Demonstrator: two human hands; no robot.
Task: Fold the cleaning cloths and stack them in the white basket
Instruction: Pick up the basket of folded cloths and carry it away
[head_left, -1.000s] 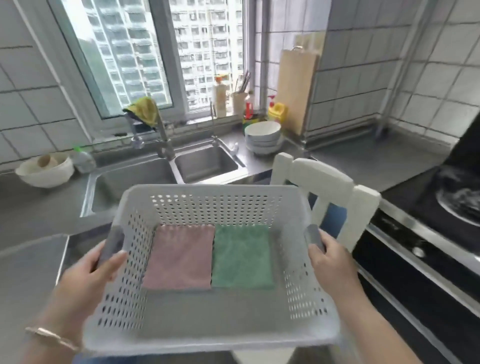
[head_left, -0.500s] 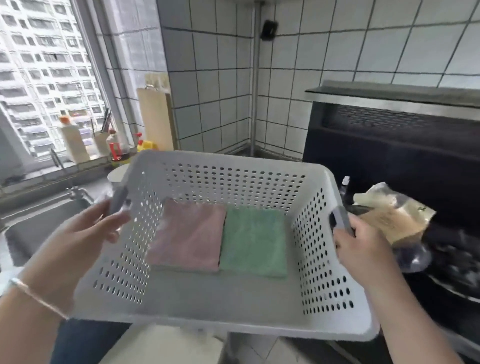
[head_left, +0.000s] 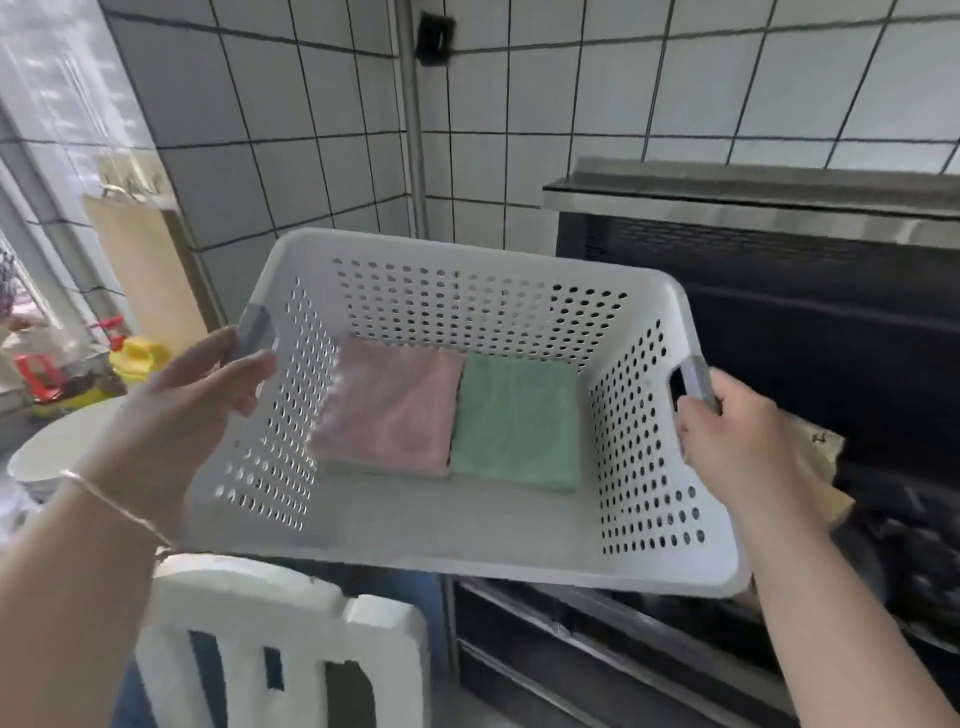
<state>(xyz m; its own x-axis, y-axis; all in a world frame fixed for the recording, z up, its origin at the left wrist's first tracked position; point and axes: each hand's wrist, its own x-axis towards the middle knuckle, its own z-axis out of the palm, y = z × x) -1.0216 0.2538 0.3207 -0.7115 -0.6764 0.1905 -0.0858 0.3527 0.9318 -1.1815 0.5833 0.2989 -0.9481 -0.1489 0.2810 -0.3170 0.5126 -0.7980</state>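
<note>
Two hands hold the basket (head_left: 467, 540) in the air, one at each short side; the left hand (head_left: 192, 395) is closed over the grey handle (head_left: 253, 327) on the left rim, thumb lying along the outside of the perforated wall, and a thin bracelet (head_left: 111, 501) circles that wrist; the right hand (head_left: 743, 436) is wrapped around the grey handle (head_left: 693, 382) on the right rim, fingers curled through the slot; the basket tilts slightly, its far left corner higher than its near right corner; inside, on the floor toward the far wall, two folded cloths lie flat side by side with edges touching, the pink cloth (head_left: 387, 413) on the left and the green cloth (head_left: 517, 421) on the right; the near half of the floor is bare; below the basket stands a white chair (head_left: 280, 639); behind it a tiled wall (head_left: 322, 104) meets at a corner, with a wooden board (head_left: 140, 265) leaning at the left and a yellow bottle (head_left: 139, 356) near it; a white bowl (head_left: 57, 447) sits under the left forearm; a dark stove (head_left: 810, 322) fills the right side.
</note>
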